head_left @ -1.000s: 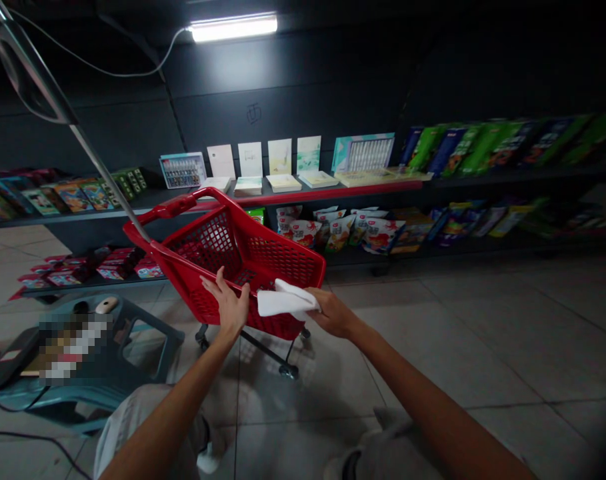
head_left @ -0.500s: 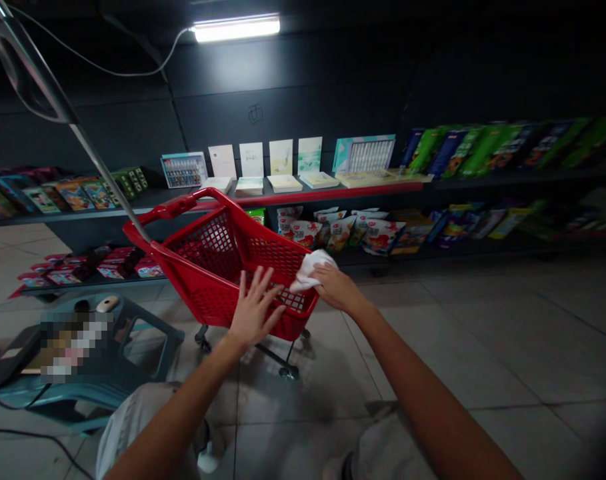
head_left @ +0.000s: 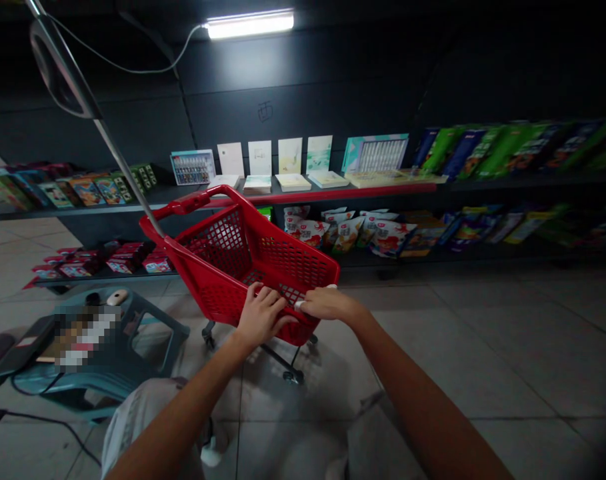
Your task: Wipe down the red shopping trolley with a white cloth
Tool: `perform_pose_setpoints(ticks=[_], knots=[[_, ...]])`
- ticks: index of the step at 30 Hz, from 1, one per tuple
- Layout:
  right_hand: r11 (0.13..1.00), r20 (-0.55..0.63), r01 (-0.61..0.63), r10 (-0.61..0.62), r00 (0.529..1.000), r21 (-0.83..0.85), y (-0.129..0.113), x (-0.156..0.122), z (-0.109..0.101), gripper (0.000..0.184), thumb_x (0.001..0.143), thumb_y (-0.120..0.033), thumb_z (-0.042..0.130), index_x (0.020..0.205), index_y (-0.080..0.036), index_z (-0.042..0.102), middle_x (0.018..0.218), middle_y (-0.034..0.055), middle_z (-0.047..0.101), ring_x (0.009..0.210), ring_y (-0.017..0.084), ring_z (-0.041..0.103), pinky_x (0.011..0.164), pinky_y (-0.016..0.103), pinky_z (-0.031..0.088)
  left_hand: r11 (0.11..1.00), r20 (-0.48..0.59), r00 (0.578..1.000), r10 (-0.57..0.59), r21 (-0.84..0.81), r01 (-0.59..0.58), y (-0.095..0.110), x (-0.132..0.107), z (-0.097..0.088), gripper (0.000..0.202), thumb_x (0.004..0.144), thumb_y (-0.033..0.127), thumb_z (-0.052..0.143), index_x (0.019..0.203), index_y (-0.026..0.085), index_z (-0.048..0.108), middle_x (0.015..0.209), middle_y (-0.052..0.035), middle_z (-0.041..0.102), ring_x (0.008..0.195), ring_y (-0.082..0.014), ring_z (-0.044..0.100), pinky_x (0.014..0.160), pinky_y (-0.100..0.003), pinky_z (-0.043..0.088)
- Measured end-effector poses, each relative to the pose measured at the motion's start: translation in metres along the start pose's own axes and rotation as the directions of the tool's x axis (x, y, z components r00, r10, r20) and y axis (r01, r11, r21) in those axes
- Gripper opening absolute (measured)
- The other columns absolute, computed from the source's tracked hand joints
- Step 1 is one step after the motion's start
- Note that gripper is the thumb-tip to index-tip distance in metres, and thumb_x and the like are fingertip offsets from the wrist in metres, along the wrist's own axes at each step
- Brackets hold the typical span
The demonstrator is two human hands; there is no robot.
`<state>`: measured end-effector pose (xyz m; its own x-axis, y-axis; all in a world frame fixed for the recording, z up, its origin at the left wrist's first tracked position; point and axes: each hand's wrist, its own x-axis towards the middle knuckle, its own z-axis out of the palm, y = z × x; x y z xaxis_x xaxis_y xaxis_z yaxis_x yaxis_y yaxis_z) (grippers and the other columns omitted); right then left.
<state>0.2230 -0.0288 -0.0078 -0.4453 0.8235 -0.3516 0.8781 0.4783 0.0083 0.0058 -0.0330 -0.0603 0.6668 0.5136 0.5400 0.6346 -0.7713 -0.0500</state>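
A small red plastic shopping cart (head_left: pixel 290 248) with perforated walls stands in front of me on dark wheels. My left hand (head_left: pixel 263 313) has its fingers curled over the cart's near rim, thumb pointing right. To its right, my right hand (head_left: pixel 329 304) presses down on the rim at the cart's front end. It holds a white cloth (head_left: pixel 299 306), mostly hidden beneath the palm, with small bits showing at the fingertips. No goods are visible in the part of the basket I can see.
A metal pole (head_left: pixel 117 155) slants up from the cart's handle. Behind, a shelf (head_left: pixel 373 190) carries booklets and boxes, with snack bags (head_left: pixel 387 235) below. At left stands a blue-grey plastic stool (head_left: pixel 157 320) with devices and a cable (head_left: pixel 37 420). A lamp (head_left: pixel 250 25) shines above.
My left hand has come down from spread fingers onto the near rim. My right hand has turned over and pressed the cloth onto the rim. The view has shifted slightly left.
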Motion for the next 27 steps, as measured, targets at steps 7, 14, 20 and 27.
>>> perform_pose_setpoints(ticks=[7, 14, 20, 27], knots=[[0.94, -0.324, -0.274, 0.328, 0.887, 0.201, 0.051, -0.008, -0.004, 0.042, 0.102, -0.036, 0.048, 0.106, -0.009, 0.079, 0.108, 0.0233, 0.077, 0.111, 0.032, 0.07, 0.099, 0.039, 0.046, 1.0, -0.01, 1.0, -0.013, 0.019, 0.013, -0.001, 0.0, 0.003, 0.025, 0.099, 0.049, 0.06, 0.101, 0.023, 0.063, 0.097, -0.0051, 0.068, 0.101, -0.0259, 0.058, 0.109, -0.051, 0.034], [0.977, -0.34, -0.076, 0.142, 0.93, 0.2, 0.014, -0.007, 0.021, 0.031, 0.096, -0.031, 0.052, 0.086, -0.017, 0.078, 0.101, 0.0167, 0.079, 0.109, 0.028, 0.069, 0.101, 0.035, 0.044, 1.0, 0.012, 1.0, -0.019, 0.025, 0.018, -0.008, 0.001, 0.001, 0.028, 0.099, 0.05, 0.059, 0.101, 0.023, 0.063, 0.098, -0.0058, 0.068, 0.101, -0.0265, 0.057, 0.106, -0.05, 0.034], [0.594, -0.504, 0.164, 0.468, 0.726, 0.787, 0.02, 0.001, 0.049, 0.035, 0.088, -0.042, 0.047, 0.07, -0.018, 0.064, 0.077, 0.0081, 0.071, 0.082, 0.022, 0.063, 0.079, 0.032, 0.049, 1.0, 0.012, 1.0, -0.014, -0.022, 0.015, -0.014, 0.0, 0.0, 0.029, 0.1, 0.051, 0.059, 0.107, 0.024, 0.064, 0.104, -0.0062, 0.069, 0.103, -0.0259, 0.057, 0.104, -0.05, 0.035], [0.025, -0.163, 0.626, 0.973, 0.164, 0.779, 0.106, -0.005, 0.05, 0.04, 0.072, -0.048, 0.052, 0.096, -0.018, 0.065, 0.095, 0.0053, 0.071, 0.093, 0.023, 0.066, 0.081, 0.034, 0.053, 1.0, 0.01, 1.0, -0.03, -0.006, 0.03, -0.013, 0.004, 0.001, 0.023, 0.1, 0.046, 0.059, 0.098, 0.023, 0.062, 0.096, -0.0054, 0.068, 0.099, -0.0257, 0.057, 0.104, -0.05, 0.035]])
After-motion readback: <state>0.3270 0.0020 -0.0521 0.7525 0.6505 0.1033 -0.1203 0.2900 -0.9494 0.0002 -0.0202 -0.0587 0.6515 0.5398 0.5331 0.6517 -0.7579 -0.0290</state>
